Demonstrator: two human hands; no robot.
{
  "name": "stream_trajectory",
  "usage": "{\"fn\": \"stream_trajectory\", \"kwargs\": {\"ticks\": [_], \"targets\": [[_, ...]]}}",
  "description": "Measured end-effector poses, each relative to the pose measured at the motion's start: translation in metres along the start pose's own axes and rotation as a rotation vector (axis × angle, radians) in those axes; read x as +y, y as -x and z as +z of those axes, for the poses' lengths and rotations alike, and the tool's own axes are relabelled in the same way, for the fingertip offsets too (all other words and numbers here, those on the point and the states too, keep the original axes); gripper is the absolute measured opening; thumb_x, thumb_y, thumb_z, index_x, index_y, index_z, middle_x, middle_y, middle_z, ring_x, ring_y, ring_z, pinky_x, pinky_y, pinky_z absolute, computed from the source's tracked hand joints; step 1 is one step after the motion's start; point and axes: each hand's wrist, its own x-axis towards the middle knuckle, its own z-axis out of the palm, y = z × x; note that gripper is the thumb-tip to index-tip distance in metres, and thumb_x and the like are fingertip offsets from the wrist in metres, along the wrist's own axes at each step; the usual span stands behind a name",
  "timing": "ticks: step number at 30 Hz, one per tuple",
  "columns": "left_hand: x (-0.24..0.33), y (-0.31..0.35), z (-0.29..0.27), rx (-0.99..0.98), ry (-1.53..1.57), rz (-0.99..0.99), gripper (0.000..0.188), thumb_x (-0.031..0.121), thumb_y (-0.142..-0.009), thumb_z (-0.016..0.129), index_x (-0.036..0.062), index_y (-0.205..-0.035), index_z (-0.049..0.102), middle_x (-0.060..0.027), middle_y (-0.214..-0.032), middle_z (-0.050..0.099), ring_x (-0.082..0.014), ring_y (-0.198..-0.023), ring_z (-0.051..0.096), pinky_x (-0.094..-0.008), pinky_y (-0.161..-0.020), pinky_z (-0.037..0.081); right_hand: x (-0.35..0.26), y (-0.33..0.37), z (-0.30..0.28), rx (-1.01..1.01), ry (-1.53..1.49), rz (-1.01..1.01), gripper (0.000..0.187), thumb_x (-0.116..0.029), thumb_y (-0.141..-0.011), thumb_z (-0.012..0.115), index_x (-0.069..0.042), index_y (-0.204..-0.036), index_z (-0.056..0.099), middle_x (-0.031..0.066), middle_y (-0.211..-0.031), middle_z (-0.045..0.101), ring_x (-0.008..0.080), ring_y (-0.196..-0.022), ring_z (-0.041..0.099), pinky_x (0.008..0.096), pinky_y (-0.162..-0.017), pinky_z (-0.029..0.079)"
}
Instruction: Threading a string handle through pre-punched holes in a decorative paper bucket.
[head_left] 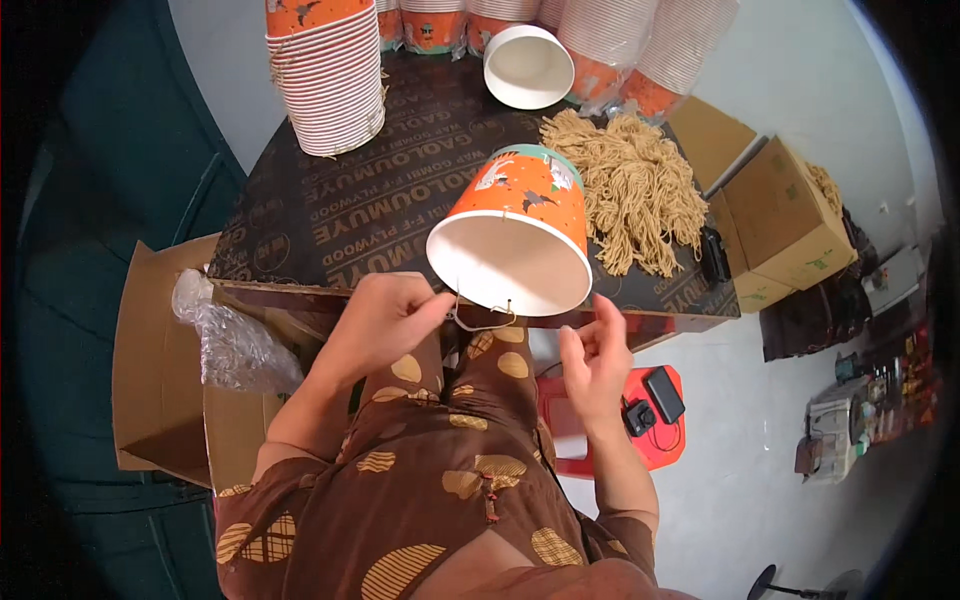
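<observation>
Brown garment with tan patches, nearest the camera. Open cardboard box, at left; clear plastic wrap at its mouth, lower contents hidden. Stack of nested orange-and-white paper buckets, top cut off by the frame, on a black plywood tabletop. Left hand: thumb and forefinger together on a thin cord, possibly wire, looped through the rim of the orange paper bucket. Bucket tipped on its side at the table's front edge, white interior facing the person. White-lined tub, tipped, behind it. Right hand: thumb and fingers apart, just beside the rim; contact cannot be told. Plastic-wrapped bucket stacks, cropped above. Tan yarn bundle. Red stool, partly hidden by the right forearm. Cardboard carton, contents unclear.
</observation>
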Motion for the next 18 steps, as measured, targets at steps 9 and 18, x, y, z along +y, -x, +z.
{"fn": "stream_trajectory", "kwargs": {"ticks": [9,18], "targets": [[-0.008,-0.005,-0.031,0.158,0.110,-0.173,0.017,0.014,-0.094,0.061,-0.0024,-0.099,0.063,-0.0013,-0.076,0.062,-0.0066,-0.067,0.056,-0.0241,-0.061,0.047,0.015,-0.027,0.022,-0.139,0.020,-0.015,0.020,-0.011,-0.100,0.049,0.004,-0.093,0.061,0.0090,-0.059,0.061,0.0164,-0.054,0.060,0.0309,-0.054,0.047],[0.015,-0.009,-0.057,0.022,0.598,0.023,0.091,0.005,-0.071,0.074,0.0032,-0.149,0.027,-0.0150,-0.141,0.044,-0.0240,-0.124,0.050,-0.0370,-0.104,0.041,0.004,-0.028,0.027,0.065,0.298,-0.798,0.054,-0.001,-0.072,0.070,0.018,-0.120,0.053,0.0134,-0.070,0.059,0.0241,-0.051,0.053,0.0349,-0.044,0.043]]}}
